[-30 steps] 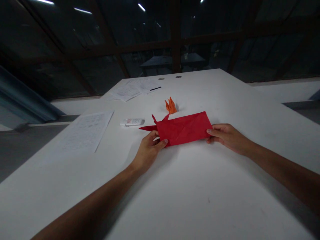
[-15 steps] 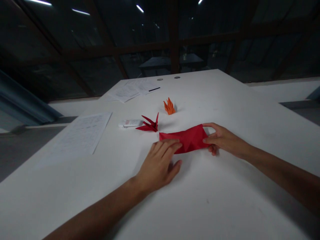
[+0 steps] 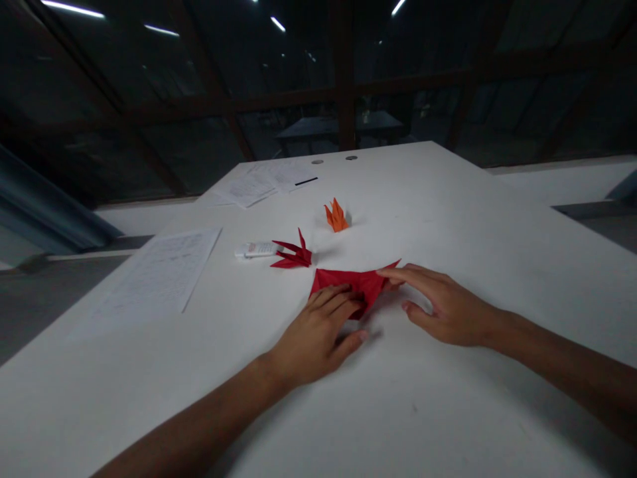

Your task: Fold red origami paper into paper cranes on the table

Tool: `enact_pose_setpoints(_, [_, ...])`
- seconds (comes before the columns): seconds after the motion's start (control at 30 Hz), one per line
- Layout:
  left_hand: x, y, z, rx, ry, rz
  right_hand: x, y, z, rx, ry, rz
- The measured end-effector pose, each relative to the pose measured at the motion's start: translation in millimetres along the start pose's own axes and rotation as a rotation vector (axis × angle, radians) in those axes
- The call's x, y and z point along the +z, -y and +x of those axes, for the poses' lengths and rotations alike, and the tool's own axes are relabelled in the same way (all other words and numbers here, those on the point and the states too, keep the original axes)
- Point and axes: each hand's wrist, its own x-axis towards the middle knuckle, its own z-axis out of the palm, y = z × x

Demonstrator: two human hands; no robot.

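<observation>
1. Fingers of the left hand lay flat and spread on the near left part of the folded red paper, pressing it to the desk; they gripped nothing.
2. Fingers of the right hand were stretched out flat over the paper's right end, open as well, with the thumb resting on the desk just beside it.
3. That red paper lay flat near the middle of the desk, between the two hands, its pointed right tip showing past the right hand.
4. Just beyond it to the left stood a small red folded figure with spiky points, apart from the paper.
5. Touching that figure's far left side lay a white tube.
6. Farther back stood an orange folded figure.
7. A printed sheet lay well to the left, and more sheets sat at the far end of the desk.
</observation>
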Motion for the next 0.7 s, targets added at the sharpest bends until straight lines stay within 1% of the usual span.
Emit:
enact_pose_setpoints(0.07, [-2.2, -0.5, -0.6, 0.022, 0.015, -0.013, 2.3, -3.3, -0.6, -0.058, -0.068, -0.114])
enact_pose_setpoints(0.13, [-3.8, -0.3, -1.5, 0.043, 0.032, -0.019, 3.1, -7.3, -0.2, -0.086, -0.112, -0.209])
enact_pose_setpoints(0.2, [-4.6, 0.4, -2.1, 0.055, 0.043, -0.028, 2.1, -11.3, 1.0, -0.113, -0.066, -0.229])
enact_pose_setpoints(0.27, [-4.9, 0.9, -2.5, 0.065, 0.049, -0.047, 0.8, -14.5, 2.3, -0.124, 0.040, -0.181])
enact_pose_setpoints(0.33, [-5.1, 0.9, -2.5, 0.081, 0.045, -0.068, 1.6, -16.7, 2.8, -0.081, 0.122, -0.126])
enact_pose_setpoints(0.37, [-5.3, 0.6, -2.6, 0.092, 0.041, -0.080, 3.4, -17.5, 2.5, -0.037, 0.133, -0.111])
enact_pose_setpoints(0.4, [-5.5, 0.2, -2.6, 0.104, 0.039, -0.093, 6.2, -18.1, 1.8, 0.012, 0.123, -0.102])
enact_pose_setpoints(0.47, [-5.8, -0.9, -2.9, 0.123, 0.035, -0.120, 14.1, -19.3, -0.5, 0.102, 0.058, -0.103])
enact_pose_setpoints(0.57, [-5.9, -2.0, -3.2, 0.152, 0.042, -0.126, 27.2, -20.5, -4.4, 0.172, -0.064, -0.141])
enact_pose_setpoints(0.63, [-5.8, -2.4, -2.7, 0.178, 0.065, -0.103, 32.7, -20.0, -5.9, 0.157, -0.143, -0.205])
enact_pose_setpoints(0.7, [-5.7, -2.7, -1.9, 0.186, 0.091, -0.082, 34.3, -17.9, -6.2, 0.091, -0.214, -0.321])
